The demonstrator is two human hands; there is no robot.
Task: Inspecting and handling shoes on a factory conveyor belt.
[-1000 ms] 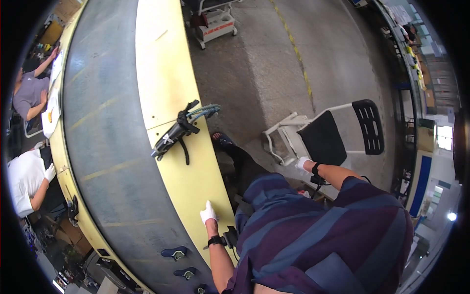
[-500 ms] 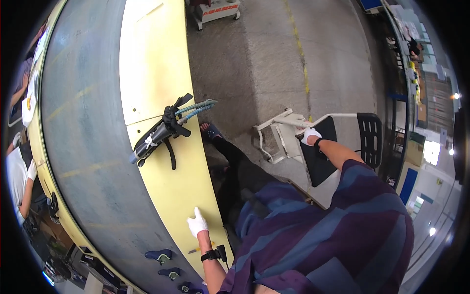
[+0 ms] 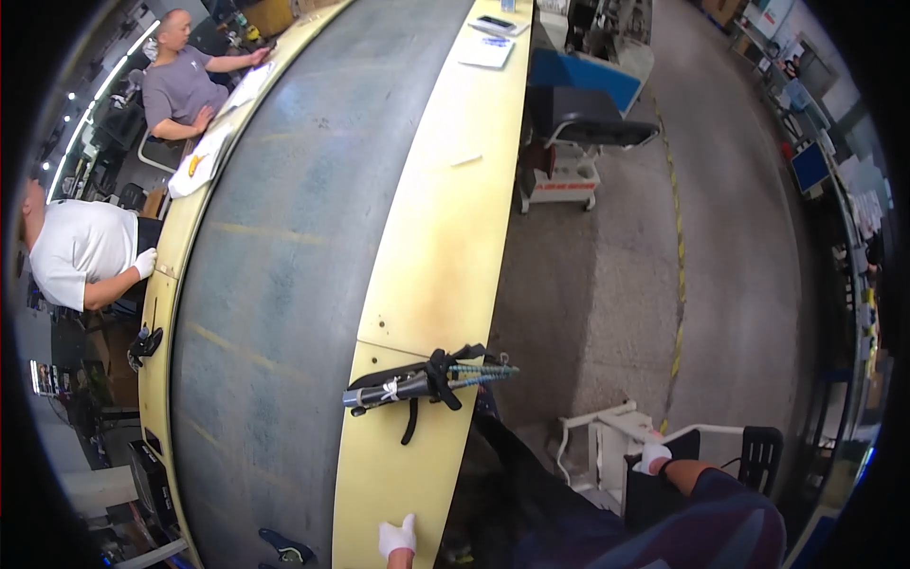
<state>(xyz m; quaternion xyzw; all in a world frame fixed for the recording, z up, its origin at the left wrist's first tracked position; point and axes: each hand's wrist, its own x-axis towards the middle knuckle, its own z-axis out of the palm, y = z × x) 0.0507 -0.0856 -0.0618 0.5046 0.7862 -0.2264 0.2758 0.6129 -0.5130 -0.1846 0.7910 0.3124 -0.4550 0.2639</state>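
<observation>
My left hand (image 3: 396, 538), in a white glove, rests on the yellow tabletop (image 3: 389, 479) at the bottom. Its fingers are curled, the thumb stands apart, and no object shows in it. Lower right, my gloved right hand (image 3: 652, 457) is closed on the pale frame of a chair (image 3: 607, 455) with a black seat and slotted black backrest. Ahead of my left hand lies a dark tubular device (image 3: 403, 387) with black straps and a white tie. Blue coiled cords (image 3: 483, 373) run from it past the table edge.
A grey conveyor belt (image 3: 294, 247) runs left of the tabletop, with a dark blue shoe-like piece (image 3: 284, 547) near. Two people (image 3: 90, 251) sit across it. Papers (image 3: 488, 49) lie far ahead. A black-seated chair (image 3: 592, 114) stands beyond, right of the table.
My view has swung up and ahead, so the table, device and chair appear lower. People across the belt now show more fully. Both hands keep their places on table and chair.
</observation>
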